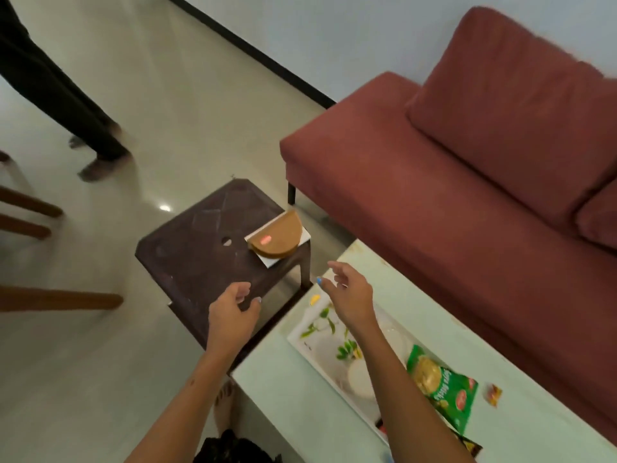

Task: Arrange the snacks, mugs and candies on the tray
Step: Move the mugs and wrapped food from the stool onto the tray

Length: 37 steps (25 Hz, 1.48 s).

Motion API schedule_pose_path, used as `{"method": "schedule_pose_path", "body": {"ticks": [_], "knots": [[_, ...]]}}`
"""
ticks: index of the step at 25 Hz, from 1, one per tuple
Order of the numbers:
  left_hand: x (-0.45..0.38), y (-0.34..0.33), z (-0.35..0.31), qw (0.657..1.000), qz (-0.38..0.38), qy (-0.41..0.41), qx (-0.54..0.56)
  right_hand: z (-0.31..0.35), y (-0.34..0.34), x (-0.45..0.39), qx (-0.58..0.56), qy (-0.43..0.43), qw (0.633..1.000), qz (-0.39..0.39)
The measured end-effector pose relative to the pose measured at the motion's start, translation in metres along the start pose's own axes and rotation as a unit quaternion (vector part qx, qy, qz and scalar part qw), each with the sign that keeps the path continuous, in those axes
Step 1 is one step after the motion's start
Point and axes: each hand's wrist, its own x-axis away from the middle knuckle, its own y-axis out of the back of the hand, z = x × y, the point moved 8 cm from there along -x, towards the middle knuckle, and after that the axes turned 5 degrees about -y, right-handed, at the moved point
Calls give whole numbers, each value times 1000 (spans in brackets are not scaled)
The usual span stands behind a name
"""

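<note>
A white tray [310, 342] with a green leaf print lies on the pale green table [300, 412]. A green snack packet [444, 392] rests on the tray's right end, and a white mug [360, 379] sits inside, partly hidden by my right arm. One wrapped candy [493, 394] lies on the table right of the packet, and a yellow candy [314, 299] lies near the tray's far corner. My left hand [230, 315] hovers over the brown stool, fingers loosely curled, holding nothing. My right hand [347, 295] reaches past the tray's far end with fingers spread and empty.
A dark brown plastic stool [207, 252] stands left of the table with a brown half-round pouch [278, 240] on a white card. A red sofa [467, 182] runs along the right. Another person's legs [66, 105] stand at the far left, next to wooden chair legs [50, 299].
</note>
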Motion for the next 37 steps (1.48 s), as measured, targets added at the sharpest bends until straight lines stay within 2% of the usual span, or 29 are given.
{"method": "schedule_pose_path", "body": {"ticks": [5,8,10,14,16,18,20,24,26,28,32,37], "knots": [[-79,5,-8,997,58,-43,-8,17,-67,-42,-32,-83,996,-26],[-114,2,-6,994,89,-66,-26,9,-106,-65,-88,-173,981,-4],[-131,-1,0,991,105,-73,-37,0,-131,-80,-168,-240,956,3],[-154,-9,13,984,138,-81,-80,-27,-151,-101,-229,-365,899,-81],[-160,-12,13,979,149,-100,-92,-34,-158,-106,-285,-395,867,-108],[-162,-14,9,973,161,-130,-105,-41,-158,-109,-282,-418,854,-130],[-165,-17,3,965,169,-163,-119,-44,-157,-114,-277,-423,851,-143],[-172,-25,-4,951,193,-193,-142,-37,-169,-118,-334,-430,831,-112],[-175,-30,-6,942,206,-207,-163,-32,-169,-121,-335,-423,835,-111],[-178,-33,-9,935,209,-218,-187,-23,-166,-123,-309,-395,857,-122],[-173,-42,-20,911,205,-236,-268,8,-152,-112,-176,-308,922,-155],[-155,-56,-24,883,224,-210,-355,43,-125,-83,-111,-172,957,-205]]}}
